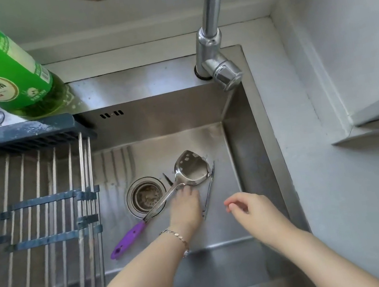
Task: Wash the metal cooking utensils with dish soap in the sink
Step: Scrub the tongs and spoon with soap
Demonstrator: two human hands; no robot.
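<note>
A slotted metal spatula (191, 169) with a purple handle (127, 240) lies on the floor of the steel sink (256, 157), its blade pointing away from me. Metal tongs (208, 194) lie partly under the blade. My left hand (186, 206) reaches down with its fingertips touching the spatula's neck where blade meets shaft; a firm grip is not visible. My right hand (249, 208) hovers to the right above the sink floor, fingers loosely curled, holding nothing. A green dish soap bottle (3, 74) stands on the sink's back left ledge.
A drying rack (36, 206) with metal rods spans the sink's left half. The drain strainer (145, 195) sits left of the spatula. A chrome faucet (213, 46) rises at the back right, no water running. Grey counter and wall lie to the right.
</note>
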